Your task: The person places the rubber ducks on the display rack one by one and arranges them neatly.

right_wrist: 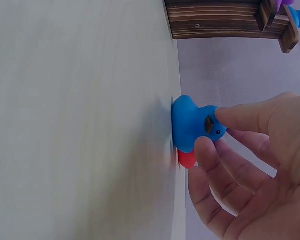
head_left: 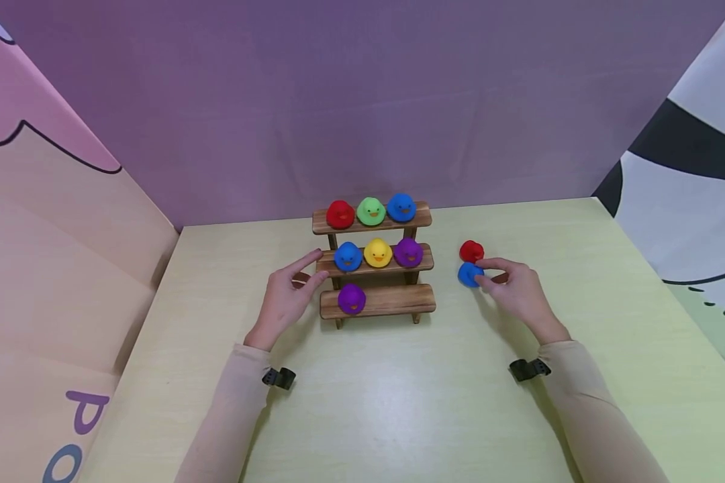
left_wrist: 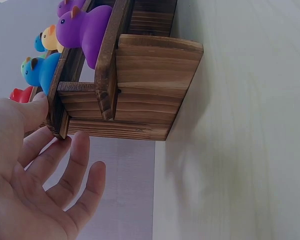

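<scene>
Tabletop: blue duck [right_wrist: 192, 123] within right grip [right_wrist: 250, 165]

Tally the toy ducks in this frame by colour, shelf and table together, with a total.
Red ducks: 2
Green duck: 1
Blue ducks: 3
Yellow duck: 1
Purple ducks: 2
Total: 9
</scene>
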A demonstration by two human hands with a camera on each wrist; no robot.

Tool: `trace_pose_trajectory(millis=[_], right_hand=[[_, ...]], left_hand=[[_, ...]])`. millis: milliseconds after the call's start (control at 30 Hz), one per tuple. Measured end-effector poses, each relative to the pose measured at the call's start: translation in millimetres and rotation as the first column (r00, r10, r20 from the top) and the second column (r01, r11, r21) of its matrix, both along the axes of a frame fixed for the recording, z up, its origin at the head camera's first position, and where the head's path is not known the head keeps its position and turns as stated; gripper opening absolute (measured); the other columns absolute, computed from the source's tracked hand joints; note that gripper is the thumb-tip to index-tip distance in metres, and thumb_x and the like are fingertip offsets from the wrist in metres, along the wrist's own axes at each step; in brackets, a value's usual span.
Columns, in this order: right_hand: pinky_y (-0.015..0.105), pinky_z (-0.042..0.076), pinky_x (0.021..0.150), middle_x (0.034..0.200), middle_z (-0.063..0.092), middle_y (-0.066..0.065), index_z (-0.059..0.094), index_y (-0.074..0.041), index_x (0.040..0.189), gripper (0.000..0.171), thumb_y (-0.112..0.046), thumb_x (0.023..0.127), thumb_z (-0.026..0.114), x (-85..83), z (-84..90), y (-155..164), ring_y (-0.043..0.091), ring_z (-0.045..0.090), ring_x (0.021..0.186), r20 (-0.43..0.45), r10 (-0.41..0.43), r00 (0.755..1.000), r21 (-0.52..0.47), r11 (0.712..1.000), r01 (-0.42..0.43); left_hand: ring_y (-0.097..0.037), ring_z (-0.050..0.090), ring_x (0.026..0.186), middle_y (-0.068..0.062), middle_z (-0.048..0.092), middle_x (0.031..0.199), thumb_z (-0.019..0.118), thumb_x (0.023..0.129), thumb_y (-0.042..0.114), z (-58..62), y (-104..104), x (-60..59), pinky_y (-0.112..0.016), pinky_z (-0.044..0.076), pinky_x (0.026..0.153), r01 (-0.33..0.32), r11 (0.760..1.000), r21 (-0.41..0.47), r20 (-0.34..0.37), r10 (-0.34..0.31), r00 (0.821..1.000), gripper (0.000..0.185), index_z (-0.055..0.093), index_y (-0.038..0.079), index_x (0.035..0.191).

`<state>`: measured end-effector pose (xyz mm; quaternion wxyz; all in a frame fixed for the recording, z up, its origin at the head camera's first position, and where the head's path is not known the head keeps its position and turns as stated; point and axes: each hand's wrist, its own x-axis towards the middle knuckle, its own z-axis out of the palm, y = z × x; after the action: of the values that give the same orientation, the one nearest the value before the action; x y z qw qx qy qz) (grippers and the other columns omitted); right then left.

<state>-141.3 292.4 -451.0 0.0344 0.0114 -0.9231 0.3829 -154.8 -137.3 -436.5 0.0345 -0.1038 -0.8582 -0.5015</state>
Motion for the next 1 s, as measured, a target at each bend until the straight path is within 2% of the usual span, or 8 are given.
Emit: trace_pose_trajectory(millis=[400,733,1000], right_hand=[[0.025,0.052,0.064,0.110,0.080,0.022,0.072,-0.004,0.133,0.039,-0.027,0.102,0.073,-0.5,1.0,1.0,0.030,0.077,0.090,0.015,-0.007,1.000,-0.009,1.000,0.007],[0.026,0.050,0.059,0.099,0.082,0.018,0.074,-0.005,0.130,0.037,-0.029,0.101,0.074,-3.1,2.0,0.4,0.022,0.075,0.083,-0.007,-0.028,1.000,0.015,0.999,0.028],[0.027,0.052,0.062,0.106,0.081,0.017,0.075,-0.007,0.130,0.038,-0.031,0.102,0.073,0.0,1.4,-1.9,0.031,0.073,0.091,-0.011,-0.037,0.999,0.038,0.999,0.037]], left_hand=[[-0.029,0.072,0.101,-0.006,0.072,0.141,0.072,0.104,0.032,0.0,1.0,-0.3,-0.038,0.061,0.082,-0.002,1.000,-0.001,0.002,0.002,1.000,0.047,0.064,0.024,0.150],[-0.030,0.072,0.101,-0.010,0.073,0.137,0.071,0.104,0.032,1.5,0.5,-0.5,-0.038,0.060,0.081,-0.003,1.000,0.000,0.003,0.003,1.000,0.048,0.063,0.021,0.151],[-0.029,0.073,0.101,-0.007,0.071,0.143,0.072,0.104,0.030,-0.3,0.1,0.5,-0.036,0.062,0.080,0.002,1.000,0.007,-0.002,-0.002,1.000,0.048,0.063,0.021,0.151]])
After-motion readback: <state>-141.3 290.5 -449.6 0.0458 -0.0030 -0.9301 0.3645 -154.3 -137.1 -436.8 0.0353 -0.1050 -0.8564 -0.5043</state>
